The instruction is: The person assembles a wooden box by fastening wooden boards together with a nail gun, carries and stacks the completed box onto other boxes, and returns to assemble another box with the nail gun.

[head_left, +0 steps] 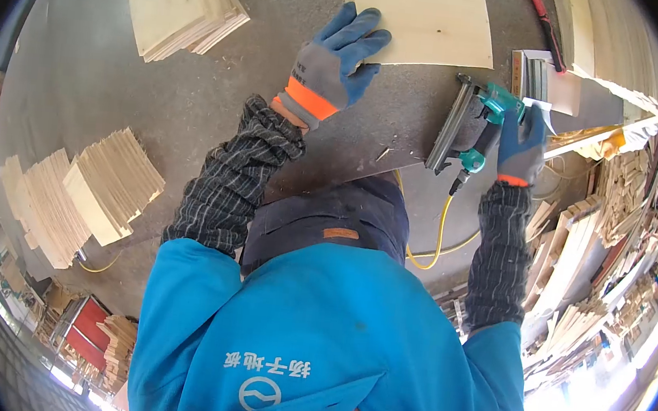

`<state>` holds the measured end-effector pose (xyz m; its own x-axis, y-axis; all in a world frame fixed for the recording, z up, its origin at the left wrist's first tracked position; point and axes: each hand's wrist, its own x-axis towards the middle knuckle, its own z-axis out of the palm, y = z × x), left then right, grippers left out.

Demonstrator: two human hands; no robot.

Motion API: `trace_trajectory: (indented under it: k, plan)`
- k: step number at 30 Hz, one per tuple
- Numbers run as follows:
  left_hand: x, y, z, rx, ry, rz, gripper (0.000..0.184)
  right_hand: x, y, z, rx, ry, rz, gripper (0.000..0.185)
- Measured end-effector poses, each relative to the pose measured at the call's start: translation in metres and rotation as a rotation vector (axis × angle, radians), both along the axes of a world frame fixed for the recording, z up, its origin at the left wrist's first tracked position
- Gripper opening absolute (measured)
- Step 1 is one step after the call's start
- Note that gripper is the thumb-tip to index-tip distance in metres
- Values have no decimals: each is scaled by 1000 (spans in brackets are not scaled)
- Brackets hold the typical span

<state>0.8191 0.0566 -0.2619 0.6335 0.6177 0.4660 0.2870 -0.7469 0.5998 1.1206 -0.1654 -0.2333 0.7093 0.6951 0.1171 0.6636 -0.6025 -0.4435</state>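
My left hand (333,67), in a grey-and-blue work glove with an orange cuff band, lies on the near left corner of a pale plywood panel (434,21). Its fingers are stretched out and somewhat apart. Wrapped around the handle of a teal pneumatic nail gun (501,103) is my right hand (521,149), gloved the same way. The gun sits just right of and below the panel's near edge, with its long metal magazine pointing toward me. From its base runs a yellow air hose (443,228).
A stack of thin wooden boards (186,5) stands at upper left, with further stacks (113,185) at lower left. Beside the gun lies an open box of metal strips (533,76), near a red-handled tool (548,24). Scrap wood (577,261) is piled at right.
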Motion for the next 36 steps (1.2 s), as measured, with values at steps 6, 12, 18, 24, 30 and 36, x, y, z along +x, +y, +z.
trace_trajectory:
  k: [6,12,18,24,30,36]
  plan:
    - [1,-1,4,-3,17,11,51,-15,-42,-76,-161,308,-241,64]
    - [1,2,-3,44,-12,-2,52,27,-56,-75,15,1043,-318,46]
    - [-1,0,-5,66,-57,-7,49,-36,-40,58,94,892,-141,46]
    - [-1,5,-3,19,-87,-11,49,-101,-10,140,158,1233,-101,41]
    - [-1,1,-10,-17,-120,-7,51,-123,33,165,-74,1270,63,26]
    - [-3,2,-12,-68,-162,-7,54,-128,63,151,-245,1151,141,42]
